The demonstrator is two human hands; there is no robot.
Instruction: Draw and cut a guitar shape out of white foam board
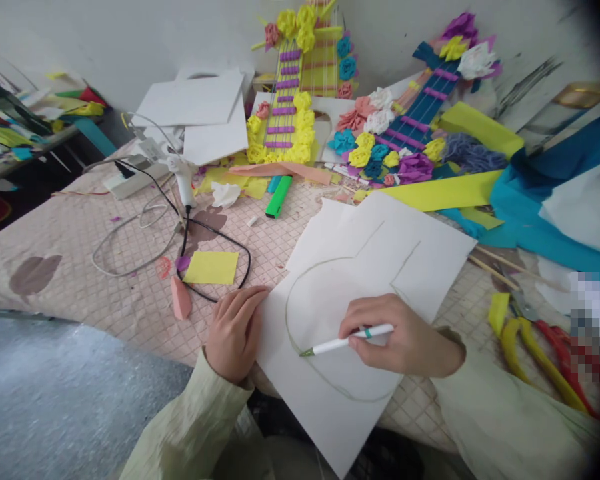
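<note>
My right hand (390,333) grips a white felt-tip pen (335,344) with a green band. Its green tip touches a sheet of white paper (325,433), on the left part of a thin green outline. That outline is a rounded body with two straight lines running up to the right; my right hand covers part of it. At the sheet's left edge rests my left hand (236,333), palm down, its fingers extended and holding nothing. The sheet lies at an angle, and its near corner hangs past the table edge.
A glue gun (183,180) with its cord, a yellow paper piece (213,267) and a green marker (279,197) lie left of the sheet. Yellow-handled scissors (540,353) lie at right. Behind stand a yellow flowered paper instrument (284,100) and a blue one (420,113).
</note>
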